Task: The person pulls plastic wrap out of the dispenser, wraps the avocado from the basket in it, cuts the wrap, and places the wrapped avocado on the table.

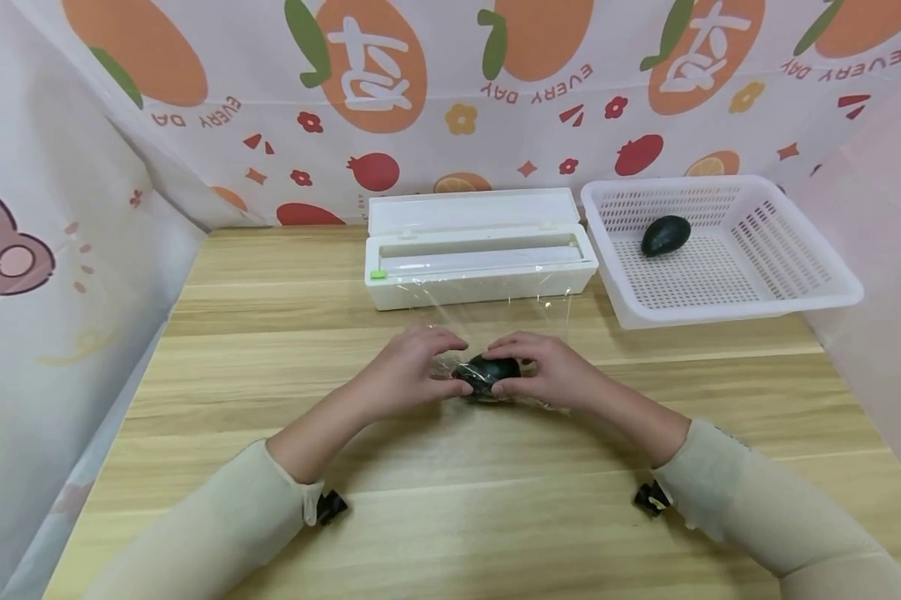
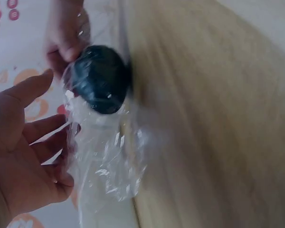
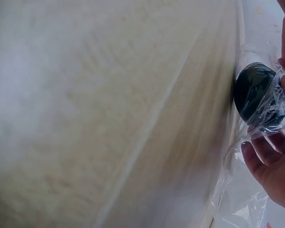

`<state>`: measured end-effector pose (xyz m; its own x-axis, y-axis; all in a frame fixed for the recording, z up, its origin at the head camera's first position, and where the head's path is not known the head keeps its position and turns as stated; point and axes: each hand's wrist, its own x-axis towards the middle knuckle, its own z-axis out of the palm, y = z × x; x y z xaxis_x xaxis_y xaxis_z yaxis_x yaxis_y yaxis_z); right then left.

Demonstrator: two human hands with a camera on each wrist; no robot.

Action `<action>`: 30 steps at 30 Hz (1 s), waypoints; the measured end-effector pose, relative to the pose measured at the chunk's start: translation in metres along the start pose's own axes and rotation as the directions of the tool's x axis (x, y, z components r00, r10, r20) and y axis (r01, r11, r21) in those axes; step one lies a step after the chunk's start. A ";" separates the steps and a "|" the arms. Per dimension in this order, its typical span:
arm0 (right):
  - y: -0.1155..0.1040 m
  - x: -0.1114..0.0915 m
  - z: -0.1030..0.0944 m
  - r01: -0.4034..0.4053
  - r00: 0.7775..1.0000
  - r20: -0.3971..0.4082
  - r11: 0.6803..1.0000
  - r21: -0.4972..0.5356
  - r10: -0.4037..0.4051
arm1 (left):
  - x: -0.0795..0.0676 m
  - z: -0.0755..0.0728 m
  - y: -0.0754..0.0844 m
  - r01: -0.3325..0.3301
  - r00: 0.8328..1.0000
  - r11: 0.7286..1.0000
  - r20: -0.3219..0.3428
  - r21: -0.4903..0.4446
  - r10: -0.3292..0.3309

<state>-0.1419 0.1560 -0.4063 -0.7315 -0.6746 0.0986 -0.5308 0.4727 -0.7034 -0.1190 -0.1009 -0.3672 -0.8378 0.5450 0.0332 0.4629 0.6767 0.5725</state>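
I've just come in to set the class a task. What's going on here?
A person is handling an avocado in clear plastic wrap on the table. The right hand holds the avocado; the left hand is at its other end, fingers loosely curved. Wrap stretches toward them from the open white box. Another avocado lies unwrapped in the white basket.

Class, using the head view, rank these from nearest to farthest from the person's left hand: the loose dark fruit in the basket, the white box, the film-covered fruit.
From the left hand:
1. Film-covered fruit: just to its right, between the hands.
2. White box: beyond the hand, slightly right.
3. Loose dark fruit: far right, inside the basket.
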 end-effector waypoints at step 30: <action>0.006 -0.011 -0.020 0.029 0.999 -0.043 1.000 -0.011 -0.029 | 0.020 0.019 -0.008 0.002 0.998 0.995 0.062 -0.103 0.004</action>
<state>-0.1453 0.1778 -0.3978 -0.7336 -0.6629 0.1494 -0.5563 0.4597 -0.6922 -0.1335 -0.0861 -0.3865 -0.8162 0.5775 -0.0153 0.4288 0.6234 0.6539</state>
